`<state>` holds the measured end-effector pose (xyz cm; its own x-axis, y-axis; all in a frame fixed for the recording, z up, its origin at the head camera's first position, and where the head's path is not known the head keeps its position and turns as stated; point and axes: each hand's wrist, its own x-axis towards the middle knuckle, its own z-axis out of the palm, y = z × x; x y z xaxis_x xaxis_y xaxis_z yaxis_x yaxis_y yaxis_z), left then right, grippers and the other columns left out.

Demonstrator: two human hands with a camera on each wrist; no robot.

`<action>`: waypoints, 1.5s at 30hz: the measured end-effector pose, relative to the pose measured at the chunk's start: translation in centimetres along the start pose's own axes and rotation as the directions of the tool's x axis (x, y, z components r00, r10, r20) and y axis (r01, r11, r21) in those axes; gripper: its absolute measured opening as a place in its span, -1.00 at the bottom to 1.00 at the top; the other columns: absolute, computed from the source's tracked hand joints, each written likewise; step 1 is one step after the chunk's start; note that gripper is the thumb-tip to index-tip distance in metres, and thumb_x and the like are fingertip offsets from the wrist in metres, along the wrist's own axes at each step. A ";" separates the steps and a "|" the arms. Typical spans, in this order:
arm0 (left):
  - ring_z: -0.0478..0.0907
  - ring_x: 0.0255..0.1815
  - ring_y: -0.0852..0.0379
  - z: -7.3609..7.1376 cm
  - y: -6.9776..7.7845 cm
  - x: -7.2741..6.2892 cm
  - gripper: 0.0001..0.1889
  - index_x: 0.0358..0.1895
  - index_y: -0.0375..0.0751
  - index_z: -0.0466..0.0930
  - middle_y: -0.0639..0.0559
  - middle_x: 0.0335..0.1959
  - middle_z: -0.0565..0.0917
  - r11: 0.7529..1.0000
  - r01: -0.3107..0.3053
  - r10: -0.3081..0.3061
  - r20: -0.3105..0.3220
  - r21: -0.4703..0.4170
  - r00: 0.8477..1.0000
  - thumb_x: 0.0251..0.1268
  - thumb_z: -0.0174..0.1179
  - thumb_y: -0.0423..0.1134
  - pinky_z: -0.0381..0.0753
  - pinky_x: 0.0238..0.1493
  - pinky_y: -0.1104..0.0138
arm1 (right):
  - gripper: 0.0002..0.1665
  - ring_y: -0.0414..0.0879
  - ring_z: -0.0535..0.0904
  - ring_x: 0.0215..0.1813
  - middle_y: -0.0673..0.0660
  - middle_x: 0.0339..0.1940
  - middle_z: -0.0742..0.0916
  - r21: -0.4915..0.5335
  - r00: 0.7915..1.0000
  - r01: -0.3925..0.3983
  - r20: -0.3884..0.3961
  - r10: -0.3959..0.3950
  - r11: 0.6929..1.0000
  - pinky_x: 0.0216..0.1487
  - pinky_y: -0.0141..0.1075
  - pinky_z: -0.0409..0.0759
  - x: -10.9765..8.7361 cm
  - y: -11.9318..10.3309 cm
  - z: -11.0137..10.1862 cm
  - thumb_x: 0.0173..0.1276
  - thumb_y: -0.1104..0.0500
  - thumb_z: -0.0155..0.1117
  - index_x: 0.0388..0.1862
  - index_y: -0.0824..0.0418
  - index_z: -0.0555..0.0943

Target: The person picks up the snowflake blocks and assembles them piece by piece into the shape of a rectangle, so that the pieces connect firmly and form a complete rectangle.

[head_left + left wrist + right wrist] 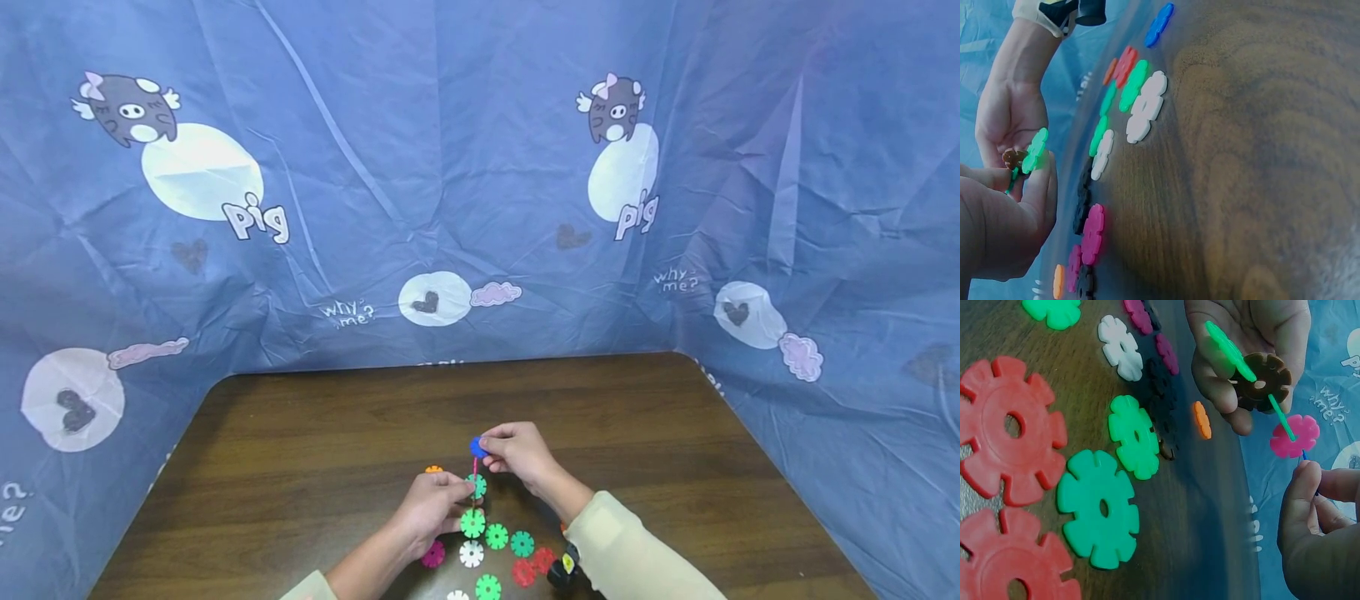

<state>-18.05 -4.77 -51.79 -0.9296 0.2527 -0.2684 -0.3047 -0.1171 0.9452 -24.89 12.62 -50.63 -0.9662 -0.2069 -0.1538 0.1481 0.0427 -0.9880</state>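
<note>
My left hand point(429, 512) grips a short chain of notched plastic discs. In the right wrist view a bright green disc point(1229, 350) slots into a brown disc point(1264, 381). From there a second green disc point(1282, 417), seen nearly edge-on, leads to a pink disc point(1295, 436) at the chain's end. My right hand point(522, 457) pinches a blue disc point(477, 447) between thumb and fingers. The blue disc's edge meets the pink disc's rim; how deep it sits in a slot I cannot tell. Fingers hide most of the blue disc.
Loose discs lie on the brown table point(315, 450): green point(497, 536), white point(472, 554), red point(524, 572), magenta point(432, 555), orange point(433, 470), with black point(1082, 209) and blue point(1159, 25) in the left wrist view. A blue printed curtain point(480, 167) encloses the table's back and sides.
</note>
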 end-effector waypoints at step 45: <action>0.67 -0.43 0.14 0.3 -0.1 -0.3 -0.92 -0.33 -0.34 0.60 -0.04 -0.42 0.68 1.000 -0.004 0.004 -0.018 0.013 1.000 0.35 0.23 -0.39 0.75 -0.37 0.31 | -0.80 -0.29 0.50 -0.60 0.04 -0.57 0.70 -0.180 0.996 0.078 0.056 -0.069 0.981 -0.59 -0.52 0.52 -0.2 0.8 0.1 0.35 0.38 0.32 -0.13 0.51 0.71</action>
<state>-17.65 -4.56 -51.75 -0.9344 0.2346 -0.2679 -0.2984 -0.1057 0.9486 -24.51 12.63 -51.41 -0.9608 -0.2638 -0.0855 0.0318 0.2015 -0.9790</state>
